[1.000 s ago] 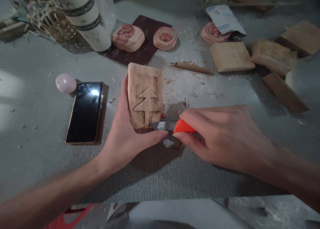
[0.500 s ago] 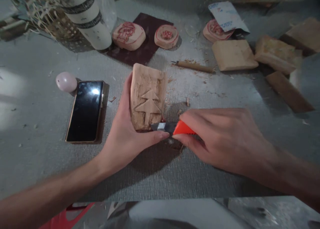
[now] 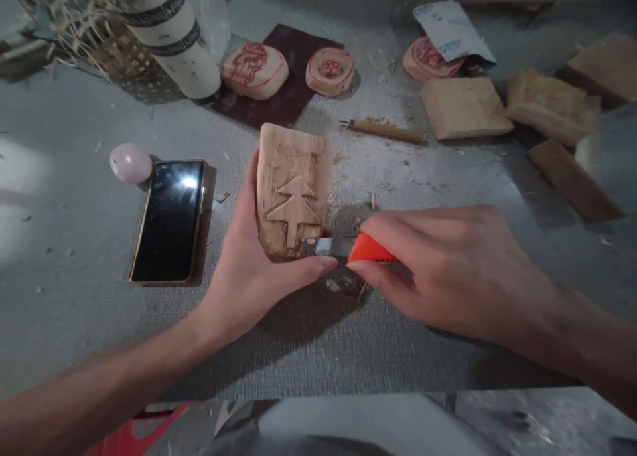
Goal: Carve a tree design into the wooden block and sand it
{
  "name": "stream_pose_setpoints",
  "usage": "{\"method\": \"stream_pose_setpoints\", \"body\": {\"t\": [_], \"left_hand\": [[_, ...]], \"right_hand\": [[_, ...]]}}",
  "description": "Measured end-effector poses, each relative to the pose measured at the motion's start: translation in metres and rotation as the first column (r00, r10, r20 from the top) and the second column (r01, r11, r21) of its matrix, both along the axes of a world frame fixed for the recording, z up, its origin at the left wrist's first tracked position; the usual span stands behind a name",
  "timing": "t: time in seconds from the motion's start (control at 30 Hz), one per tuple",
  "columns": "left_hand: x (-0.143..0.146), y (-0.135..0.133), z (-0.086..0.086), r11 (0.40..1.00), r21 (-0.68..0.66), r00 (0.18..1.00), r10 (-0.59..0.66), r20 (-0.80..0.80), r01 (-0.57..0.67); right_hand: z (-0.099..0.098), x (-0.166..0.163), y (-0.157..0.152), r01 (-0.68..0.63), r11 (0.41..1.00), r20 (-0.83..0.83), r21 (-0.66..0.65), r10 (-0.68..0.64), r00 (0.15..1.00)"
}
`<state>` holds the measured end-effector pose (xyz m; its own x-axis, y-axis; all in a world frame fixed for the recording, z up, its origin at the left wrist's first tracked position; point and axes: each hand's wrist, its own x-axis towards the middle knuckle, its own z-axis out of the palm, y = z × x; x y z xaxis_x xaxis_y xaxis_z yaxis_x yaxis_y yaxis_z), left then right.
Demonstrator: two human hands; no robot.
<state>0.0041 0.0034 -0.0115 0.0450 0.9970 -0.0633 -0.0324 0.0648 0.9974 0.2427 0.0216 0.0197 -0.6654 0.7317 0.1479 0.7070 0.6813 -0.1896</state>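
Observation:
My left hand (image 3: 253, 270) is wrapped round a pale wooden block (image 3: 291, 189) with a fir tree carved in relief on its face. The thumb lies under the block's near edge. My right hand (image 3: 448, 270) grips an orange utility knife (image 3: 367, 249), fingers closed over the handle. The knife's steel blade (image 3: 326, 246) touches the block's lower right corner, just above my left thumb. Wood chips lie on the grey mat below the blade.
A black phone (image 3: 170, 220) and a pale egg-shaped object (image 3: 130, 162) lie left of the block. Carved round pieces (image 3: 255, 70) rest on a dark sheet behind. A white cylinder (image 3: 169, 31), a pencil (image 3: 383, 131) and several wood blocks (image 3: 465, 107) lie beyond.
The block and both hands shifted only slightly. The blade stays at the block's lower right corner, and the knife handle has moved a little to the right.

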Motion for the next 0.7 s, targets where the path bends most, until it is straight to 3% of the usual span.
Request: {"method": "stream_pose_setpoints", "body": {"t": [0.2, 0.47, 0.7], "left_hand": [[-0.008, 0.001, -0.014, 0.990, 0.093, 0.992, -0.112, 0.060, 0.106], [-0.003, 0.001, -0.004, 0.994, 0.108, 0.998, -0.038, 0.047, 0.032], [0.000, 0.001, 0.000, 0.995, 0.099, 1.000, 0.015, -0.012, -0.014]], "right_hand": [[-0.002, 0.001, 0.002, -0.034, 0.999, -0.024, 0.002, 0.034, 0.999], [-0.001, 0.001, 0.001, -0.057, 0.998, -0.025, -0.006, 0.057, 0.998], [-0.006, 0.000, -0.004, -0.021, 0.997, 0.013, 0.074, 0.020, 1.000]]}}
